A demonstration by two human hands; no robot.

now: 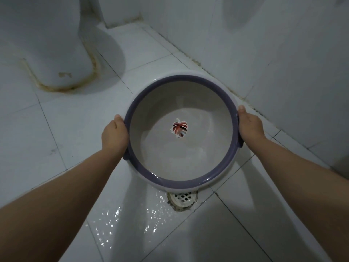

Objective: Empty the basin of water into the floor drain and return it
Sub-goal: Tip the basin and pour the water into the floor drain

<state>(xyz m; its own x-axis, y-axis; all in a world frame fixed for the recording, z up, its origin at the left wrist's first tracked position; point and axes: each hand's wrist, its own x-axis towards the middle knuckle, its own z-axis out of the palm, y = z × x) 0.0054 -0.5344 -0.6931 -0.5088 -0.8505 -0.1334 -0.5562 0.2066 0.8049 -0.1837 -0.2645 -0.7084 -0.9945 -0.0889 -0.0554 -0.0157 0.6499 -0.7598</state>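
Observation:
A round white basin (151,103) with a purple rim and a red leaf print on its bottom is held level above the tiled floor. My left hand (115,134) grips its left rim and my right hand (249,124) grips its right rim. A thin film of water glints inside the basin. The white grated floor drain (184,199) lies just below the basin's near edge, partly hidden by it. Water shines on the tiles to the left of the drain.
A white toilet base (56,53) with stained sealant stands at the upper left. A white tiled wall (273,44) runs along the right, close to the basin. Wet tiles (117,214) lie between my forearms.

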